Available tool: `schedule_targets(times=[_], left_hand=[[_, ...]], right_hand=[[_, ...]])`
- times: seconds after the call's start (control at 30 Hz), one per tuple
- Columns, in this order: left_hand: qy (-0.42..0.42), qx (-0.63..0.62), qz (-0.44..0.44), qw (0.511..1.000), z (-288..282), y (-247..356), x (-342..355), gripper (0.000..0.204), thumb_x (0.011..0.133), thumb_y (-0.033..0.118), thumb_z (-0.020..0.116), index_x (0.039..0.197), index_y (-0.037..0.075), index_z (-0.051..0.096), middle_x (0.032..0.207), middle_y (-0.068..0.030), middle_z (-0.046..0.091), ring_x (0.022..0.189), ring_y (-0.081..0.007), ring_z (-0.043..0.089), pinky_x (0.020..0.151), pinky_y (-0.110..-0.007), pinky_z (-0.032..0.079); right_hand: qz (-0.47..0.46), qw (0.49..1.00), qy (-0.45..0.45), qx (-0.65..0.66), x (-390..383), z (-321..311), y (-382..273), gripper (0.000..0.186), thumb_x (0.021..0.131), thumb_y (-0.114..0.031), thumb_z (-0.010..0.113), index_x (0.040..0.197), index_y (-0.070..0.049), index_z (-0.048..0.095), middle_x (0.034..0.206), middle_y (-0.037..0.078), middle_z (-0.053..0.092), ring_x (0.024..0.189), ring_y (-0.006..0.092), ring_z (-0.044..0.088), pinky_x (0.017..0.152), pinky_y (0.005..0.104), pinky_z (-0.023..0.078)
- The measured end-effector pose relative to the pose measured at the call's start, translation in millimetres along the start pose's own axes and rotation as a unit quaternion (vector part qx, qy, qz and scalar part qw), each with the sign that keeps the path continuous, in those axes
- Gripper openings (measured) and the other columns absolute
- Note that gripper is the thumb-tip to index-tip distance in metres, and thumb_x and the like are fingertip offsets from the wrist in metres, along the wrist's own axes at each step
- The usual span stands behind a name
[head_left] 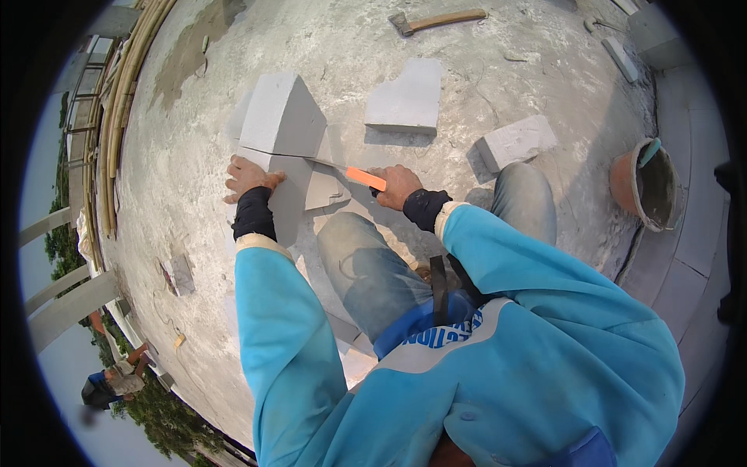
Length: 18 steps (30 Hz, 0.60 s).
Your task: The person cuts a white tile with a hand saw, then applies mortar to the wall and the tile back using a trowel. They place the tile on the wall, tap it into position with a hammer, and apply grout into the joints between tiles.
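A large light-grey lightweight concrete block (282,117) stands on the floor in front of me. The thin blade of a handsaw lies in a cut across it. My right hand (398,185) is wrapped round the orange handle of the handsaw (366,179), to the right of the block. On the block's near part, just this side of the cut, my left hand (253,177) rests with its fingers spread. A smaller offcut (325,189) lies beside the block, under the blade's handle end. How deep the cut goes is hidden.
A notched block piece (405,93) and a smaller broken piece (517,140) lie to the right. Farther off is a hatchet (436,21) with a wooden handle. A bucket (646,185) stands at right by the wall. Bamboo poles (117,117) line the left edge; another person (113,383) is lower left.
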State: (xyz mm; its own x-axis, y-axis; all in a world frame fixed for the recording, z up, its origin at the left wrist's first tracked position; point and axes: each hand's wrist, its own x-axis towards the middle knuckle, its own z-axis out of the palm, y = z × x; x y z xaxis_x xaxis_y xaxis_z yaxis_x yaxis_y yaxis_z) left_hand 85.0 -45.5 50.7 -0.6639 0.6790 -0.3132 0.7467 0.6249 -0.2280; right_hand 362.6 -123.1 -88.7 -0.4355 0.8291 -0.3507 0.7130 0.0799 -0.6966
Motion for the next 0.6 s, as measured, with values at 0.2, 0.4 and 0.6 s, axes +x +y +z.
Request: schedule_targets(times=[0.2, 0.4, 0.6], left_hand=[[0.006, 0.006, 0.000, 1.000, -5, 3, -8, 0.127, 0.071, 0.044, 0.093, 0.163, 0.008, 0.012, 0.166, -0.0160, 0.026, 0.151, -0.0413, 0.031, 0.120, -0.071, 0.022], [0.003, -0.006, 0.000, 1.000, 0, 0, 1, 0.129, 0.070, 0.044, 0.093, 0.163, 0.008, 0.011, 0.165, -0.0162, 0.026, 0.151, -0.0409, 0.031, 0.120, -0.071, 0.023], [-0.002, 0.000, -0.006, 1.000, -5, 3, -5, 0.131, 0.069, 0.045, 0.094, 0.164, 0.009, 0.011, 0.166, -0.0153, 0.024, 0.152, -0.0395, 0.030, 0.121, -0.070, 0.022]], right_hand=[[-0.035, 0.999, 0.027, 0.024, -62, -13, 6, 0.061, 0.081, -0.016, 0.073, 0.141, -0.010, 0.061, 0.090, 0.020, 0.074, 0.083, 0.0390, 0.073, 0.078, 0.0498, 0.061], [0.015, 1.000, -0.006, 0.009, -50, -26, 0, 0.054, 0.080, -0.016, 0.076, 0.132, -0.007, 0.067, 0.089, 0.021, 0.074, 0.079, 0.0376, 0.073, 0.076, 0.0484, 0.062], [0.044, 0.998, -0.039, 0.004, -27, -20, -15, 0.058, 0.077, -0.011, 0.072, 0.134, -0.010, 0.066, 0.089, 0.022, 0.074, 0.082, 0.0403, 0.073, 0.078, 0.0512, 0.061]])
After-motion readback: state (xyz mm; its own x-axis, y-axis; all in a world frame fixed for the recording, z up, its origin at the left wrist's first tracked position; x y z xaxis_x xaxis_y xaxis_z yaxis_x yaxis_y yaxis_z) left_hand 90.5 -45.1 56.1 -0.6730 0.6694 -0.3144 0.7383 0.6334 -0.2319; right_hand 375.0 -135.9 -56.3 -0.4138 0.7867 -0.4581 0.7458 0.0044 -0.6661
